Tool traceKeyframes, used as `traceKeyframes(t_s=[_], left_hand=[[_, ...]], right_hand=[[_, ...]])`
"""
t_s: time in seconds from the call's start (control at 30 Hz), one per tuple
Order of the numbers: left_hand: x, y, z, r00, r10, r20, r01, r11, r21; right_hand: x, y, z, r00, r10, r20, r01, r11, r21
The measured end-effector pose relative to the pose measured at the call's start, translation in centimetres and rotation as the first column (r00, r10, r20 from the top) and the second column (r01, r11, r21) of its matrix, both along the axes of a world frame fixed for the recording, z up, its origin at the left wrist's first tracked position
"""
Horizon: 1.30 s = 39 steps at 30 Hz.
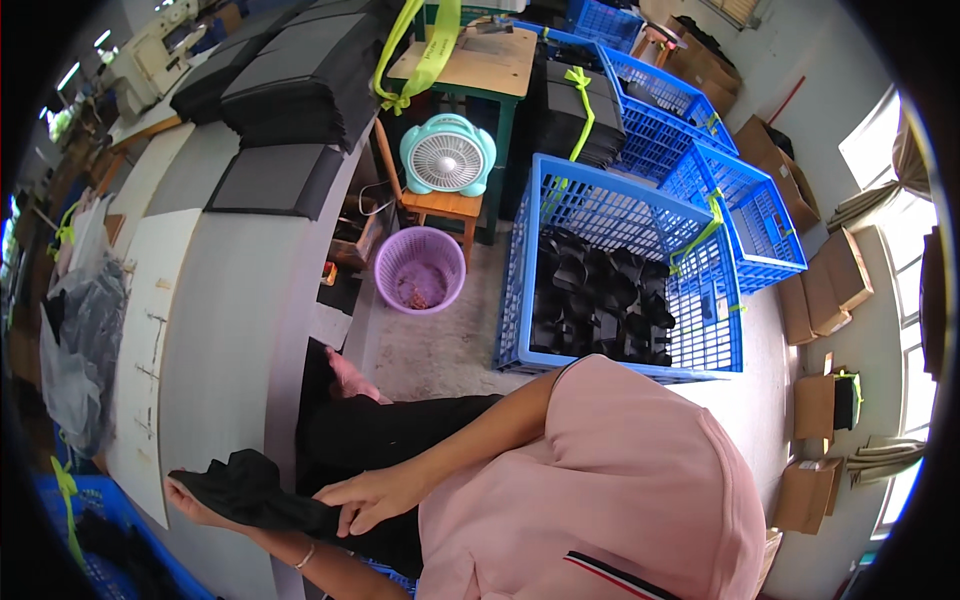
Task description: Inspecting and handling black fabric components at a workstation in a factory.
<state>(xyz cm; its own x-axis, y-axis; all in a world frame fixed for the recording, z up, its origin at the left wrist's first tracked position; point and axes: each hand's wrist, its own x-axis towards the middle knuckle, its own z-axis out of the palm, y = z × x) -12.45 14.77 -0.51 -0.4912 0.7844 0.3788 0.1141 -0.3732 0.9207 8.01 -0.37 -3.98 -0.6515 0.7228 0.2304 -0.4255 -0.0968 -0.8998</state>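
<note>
A dark, crumpled black fabric piece (250, 490) stretches between my two hands above the edge of the grey work table. At its far left end my left hand (195, 508) is closed on it, with part of the fingers hidden under the cloth. My right hand (372, 496) has its curled fingers on the other end of the cloth, close to my lap; the fingertips are partly hidden. A thin bracelet (305, 557) circles my left wrist. What lies inside the folds of the cloth, if anything, cannot be seen.
Stacked black sheets (290, 90) stand on the grey table (225, 300). A blue crate (620, 185) of black pieces is at my right, near a purple basket (420, 262) and a fan (448, 155) on a wooden chair. Cartons (815, 285) line the wall. Another blue crate (85, 490) sits lower left.
</note>
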Motion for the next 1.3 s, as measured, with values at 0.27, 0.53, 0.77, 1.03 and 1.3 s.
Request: traceKeyframes(t_s=[0.27,0.53,0.77,1.03,1.3], left_hand=[[4.5,-5.8,1.5,0.979,-0.154,-0.137,0.141,0.985,-0.103],[6.1,-8.0,0.7,0.989,-0.145,-0.035,0.141,0.984,-0.109],[3.5,-8.3,-1.2,0.774,-0.174,0.609,0.351,0.918,-0.185],[4.7,-13.4,-5.3,0.168,-0.454,0.875,0.868,0.489,0.088],[4.6,-12.9,-8.7,0.186,-0.937,0.295,0.975,0.213,0.061]], right_hand=[[2.3,5.3,0.0,0.509,-0.842,0.180,0.673,0.520,0.526],[3.1,8.2,1.1,0.579,-0.557,0.595,0.529,0.812,0.246],[2.0,7.3,3.2,0.976,-0.216,-0.012,0.162,0.769,-0.619],[-2.1,10.6,1.7,0.796,-0.453,0.401,0.432,0.890,0.146],[-4.8,7.4,-0.3,0.825,-0.178,0.537,0.175,0.983,0.056]])
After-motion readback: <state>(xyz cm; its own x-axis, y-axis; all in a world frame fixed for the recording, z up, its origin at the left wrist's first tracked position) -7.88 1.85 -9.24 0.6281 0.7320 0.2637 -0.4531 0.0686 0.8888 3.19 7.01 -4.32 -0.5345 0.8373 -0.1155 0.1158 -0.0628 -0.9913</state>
